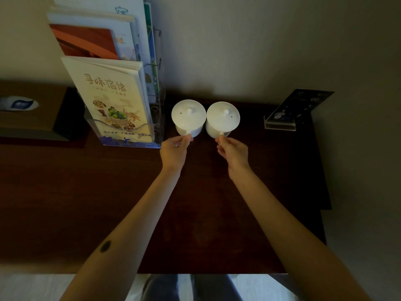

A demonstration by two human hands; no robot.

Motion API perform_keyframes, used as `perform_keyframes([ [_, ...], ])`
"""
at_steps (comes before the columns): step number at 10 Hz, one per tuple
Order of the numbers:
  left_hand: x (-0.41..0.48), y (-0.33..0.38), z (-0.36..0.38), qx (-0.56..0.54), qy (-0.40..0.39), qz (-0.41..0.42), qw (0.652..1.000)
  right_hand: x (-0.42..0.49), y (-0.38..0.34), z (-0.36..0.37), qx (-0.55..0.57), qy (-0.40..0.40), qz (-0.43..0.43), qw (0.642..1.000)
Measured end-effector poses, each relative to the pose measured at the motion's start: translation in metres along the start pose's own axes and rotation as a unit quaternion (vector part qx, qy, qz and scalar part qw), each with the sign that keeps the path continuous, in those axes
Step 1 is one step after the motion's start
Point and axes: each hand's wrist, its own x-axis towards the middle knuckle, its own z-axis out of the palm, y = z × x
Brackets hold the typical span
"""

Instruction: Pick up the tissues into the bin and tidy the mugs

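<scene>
Head view: left hand [174, 148] and right hand [233, 149] each pinch a mug handle, left mug [188, 118] and right mug [222, 119] side by side just right of the brochure rack [121, 101]; tidying looks nearly done, with no loose tissues or bin in sight.

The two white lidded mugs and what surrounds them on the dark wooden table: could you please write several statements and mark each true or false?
1. Both white lidded ceramic mugs, the left mug and the right mug, have lids on. True.
2. The left hand is at the left mug's handle. True.
3. The mugs are stacked. False: they stand side by side on the dark wooden table.
4. The clear acrylic brochure rack stands right of the mugs. False: it stands left.
5. The right hand lifts a lid. False: it is at the right mug's handle.
</scene>
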Motion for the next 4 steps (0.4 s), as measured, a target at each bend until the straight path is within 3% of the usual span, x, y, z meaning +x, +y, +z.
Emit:
perform_keyframes([
  [3,-0.004,0.000,-0.009,0.072,0.041,0.092,0.992,-0.004,0.006,-0.002,0.012,0.033,-0.027,0.999],
  [4,-0.007,-0.002,-0.015,0.050,0.047,0.104,0.992,-0.007,0.007,-0.007,0.032,0.031,-0.027,0.999],
])
